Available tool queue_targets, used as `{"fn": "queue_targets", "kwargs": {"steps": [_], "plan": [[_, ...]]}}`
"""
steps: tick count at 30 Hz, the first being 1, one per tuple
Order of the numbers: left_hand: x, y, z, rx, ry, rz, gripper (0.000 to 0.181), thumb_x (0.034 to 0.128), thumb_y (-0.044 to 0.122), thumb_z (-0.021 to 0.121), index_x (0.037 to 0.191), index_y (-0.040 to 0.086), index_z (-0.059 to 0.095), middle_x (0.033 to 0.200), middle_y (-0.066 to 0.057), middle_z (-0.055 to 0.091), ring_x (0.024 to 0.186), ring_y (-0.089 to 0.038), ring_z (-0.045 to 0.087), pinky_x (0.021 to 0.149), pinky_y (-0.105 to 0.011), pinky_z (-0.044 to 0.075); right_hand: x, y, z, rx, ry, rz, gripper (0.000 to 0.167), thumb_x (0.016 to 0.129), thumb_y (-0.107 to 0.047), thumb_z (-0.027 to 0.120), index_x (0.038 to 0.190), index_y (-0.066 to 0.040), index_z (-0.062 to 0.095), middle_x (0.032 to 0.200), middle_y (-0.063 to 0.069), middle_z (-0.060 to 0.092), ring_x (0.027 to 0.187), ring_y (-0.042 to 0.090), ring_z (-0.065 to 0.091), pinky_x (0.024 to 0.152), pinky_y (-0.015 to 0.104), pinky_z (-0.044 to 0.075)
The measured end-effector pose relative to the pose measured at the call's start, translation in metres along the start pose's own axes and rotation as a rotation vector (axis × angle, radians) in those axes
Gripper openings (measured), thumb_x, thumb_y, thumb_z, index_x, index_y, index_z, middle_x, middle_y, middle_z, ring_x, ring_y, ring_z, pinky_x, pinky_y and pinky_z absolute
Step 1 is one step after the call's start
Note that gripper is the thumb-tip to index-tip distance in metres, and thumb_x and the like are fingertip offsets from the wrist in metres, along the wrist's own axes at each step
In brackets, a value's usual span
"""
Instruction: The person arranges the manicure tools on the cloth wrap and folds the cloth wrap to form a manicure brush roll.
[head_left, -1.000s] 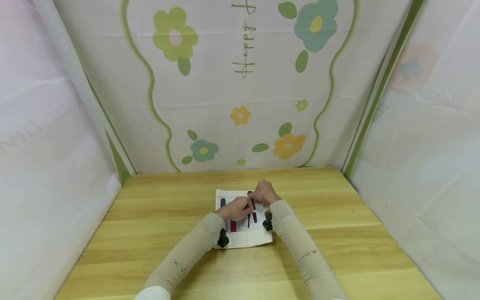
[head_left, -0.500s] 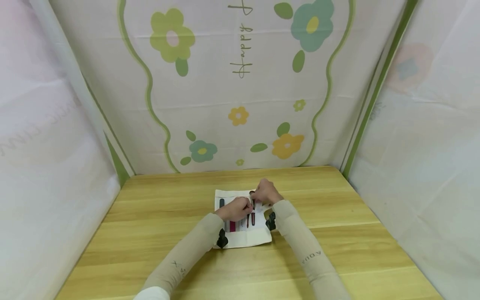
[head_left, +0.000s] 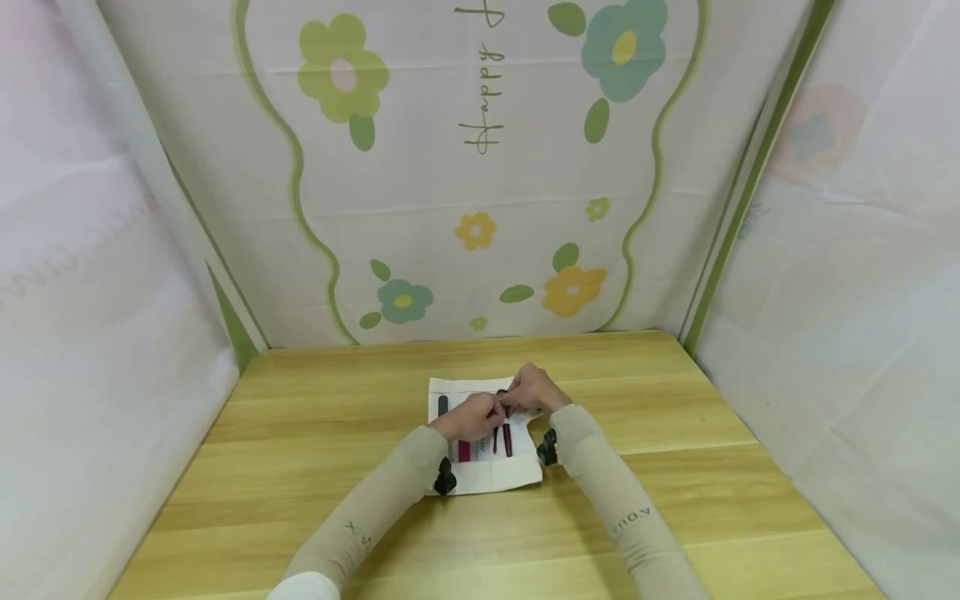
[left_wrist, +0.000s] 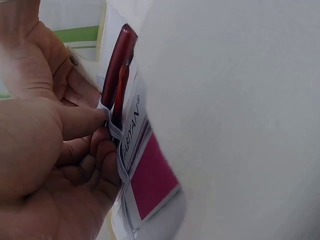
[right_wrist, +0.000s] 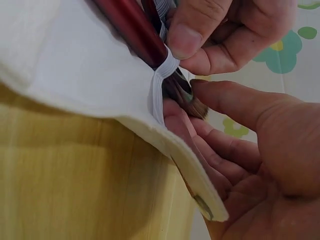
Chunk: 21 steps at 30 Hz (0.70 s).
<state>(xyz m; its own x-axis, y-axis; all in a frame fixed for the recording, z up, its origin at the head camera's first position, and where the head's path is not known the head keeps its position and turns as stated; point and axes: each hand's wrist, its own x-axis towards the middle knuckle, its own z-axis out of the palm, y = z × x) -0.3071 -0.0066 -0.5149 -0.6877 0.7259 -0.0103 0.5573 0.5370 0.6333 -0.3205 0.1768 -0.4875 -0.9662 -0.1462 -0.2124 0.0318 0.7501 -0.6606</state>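
A white fabric roll case [head_left: 487, 478] lies unrolled on the table. My left hand [head_left: 474, 417] pinches its white elastic band [right_wrist: 158, 97] between thumb and fingers. Through a loop of that band runs a makeup brush [right_wrist: 134, 31] with a dark red handle, its bristles sticking out on the far side. My right hand [head_left: 531, 390] pinches the brush by its bristle end, thumb on top, some fingers behind the case's edge. A second, slimmer red-handled tool [left_wrist: 121, 92] stands beside the brush in the band; its far end is hidden.
A bright pink panel [left_wrist: 152, 180] and a dark grey strip [head_left: 443, 404] sit further left in the case. The wooden table [head_left: 337, 400] extends around it. A printed floral curtain [head_left: 480, 183] closes off the back, with white fabric at both sides.
My right hand has come slightly nearer to me, and the brush handle has slid further toward me through the band. My left hand stays at the band.
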Motion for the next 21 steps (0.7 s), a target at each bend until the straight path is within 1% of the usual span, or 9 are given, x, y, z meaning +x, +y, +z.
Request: {"fn": "queue_targets", "kwargs": {"steps": [2,5,8,10,11,13,15,17,21], "plan": [[-0.002,0.001,-0.002,-0.027,0.014,-0.021,0.03,0.1082,0.006,0.051,0.082,0.008,0.064,0.071,0.004,0.055,0.061,-0.008,0.044,0.069,-0.024,0.043,-0.002,-0.001,-0.003,-0.005,-0.005,-0.017,0.031,0.095,-0.022,0.08,0.07,-0.003,0.08,0.059,0.009,0.07,0.043,0.011,0.047,0.041,0.024,0.035],[-0.006,0.003,-0.01,-0.059,0.032,-0.039,0.017,0.1075,0.009,0.054,0.101,0.005,0.069,0.089,0.0,0.067,0.071,-0.008,0.054,0.073,-0.025,0.049,-0.007,-0.001,-0.012,-0.008,0.011,-0.064,0.04,0.095,-0.024,0.079,0.064,-0.002,0.07,0.05,0.003,0.051,0.042,0.011,0.035,0.043,0.025,0.033],[-0.011,0.003,-0.024,-0.081,0.063,-0.041,0.016,0.1071,0.01,0.057,0.111,0.001,0.069,0.099,-0.005,0.07,0.08,-0.01,0.059,0.076,-0.027,0.053,-0.017,0.003,-0.023,-0.017,0.054,-0.118,0.04,0.096,-0.024,0.079,0.068,0.001,0.064,0.056,-0.002,0.044,0.048,0.011,0.036,0.05,0.026,0.036],[-0.015,0.002,-0.036,-0.078,0.091,-0.048,0.017,0.1064,0.009,0.058,0.113,-0.002,0.069,0.1,-0.007,0.07,0.084,-0.012,0.061,0.077,-0.028,0.054,-0.025,0.007,-0.031,-0.035,0.092,-0.153,0.032,0.096,-0.025,0.079,0.079,0.001,0.07,0.067,-0.003,0.056,0.059,0.009,0.048,0.058,0.026,0.045],[-0.017,0.002,-0.043,-0.07,0.103,-0.054,0.018,0.1062,0.009,0.058,0.115,-0.003,0.069,0.1,-0.009,0.07,0.084,-0.013,0.061,0.078,-0.029,0.055,-0.03,0.009,-0.034,-0.044,0.108,-0.171,0.029,0.096,-0.025,0.079,0.089,0.002,0.074,0.076,-0.002,0.064,0.066,0.009,0.056,0.063,0.028,0.051],[-0.022,-0.002,-0.057,-0.058,0.126,-0.09,0.019,0.1055,0.007,0.059,0.117,-0.005,0.068,0.102,-0.01,0.07,0.087,-0.016,0.062,0.08,-0.031,0.056,-0.041,0.014,-0.04,-0.052,0.123,-0.21,0.032,0.095,-0.026,0.08,0.108,0.003,0.077,0.095,0.004,0.074,0.083,0.013,0.068,0.074,0.032,0.059],[-0.026,-0.009,-0.069,-0.03,0.15,-0.125,0.021,0.1052,0.007,0.059,0.119,-0.006,0.068,0.105,-0.011,0.07,0.089,-0.017,0.062,0.082,-0.032,0.057,-0.053,0.019,-0.044,-0.04,0.127,-0.23,0.038,0.096,-0.025,0.08,0.119,0.004,0.075,0.107,0.01,0.077,0.094,0.018,0.072,0.083,0.037,0.062],[-0.028,-0.021,-0.079,0.001,0.176,-0.158,0.022,0.1048,0.007,0.058,0.12,-0.005,0.068,0.107,-0.011,0.07,0.091,-0.018,0.062,0.084,-0.032,0.056,-0.065,0.025,-0.045,-0.013,0.112,-0.239,0.036,0.096,-0.024,0.079,0.12,0.004,0.075,0.106,0.01,0.078,0.095,0.02,0.073,0.083,0.038,0.062],[-0.032,-0.047,-0.092,0.022,0.216,-0.218,0.022,0.1032,0.006,0.058,0.119,-0.006,0.068,0.109,-0.012,0.069,0.095,-0.02,0.061,0.086,-0.034,0.056,-0.087,0.037,-0.038,0.013,0.085,-0.257,0.027,0.096,-0.021,0.078,0.113,0.0,0.077,0.101,0.005,0.078,0.091,0.015,0.072,0.078,0.031,0.061]]}}
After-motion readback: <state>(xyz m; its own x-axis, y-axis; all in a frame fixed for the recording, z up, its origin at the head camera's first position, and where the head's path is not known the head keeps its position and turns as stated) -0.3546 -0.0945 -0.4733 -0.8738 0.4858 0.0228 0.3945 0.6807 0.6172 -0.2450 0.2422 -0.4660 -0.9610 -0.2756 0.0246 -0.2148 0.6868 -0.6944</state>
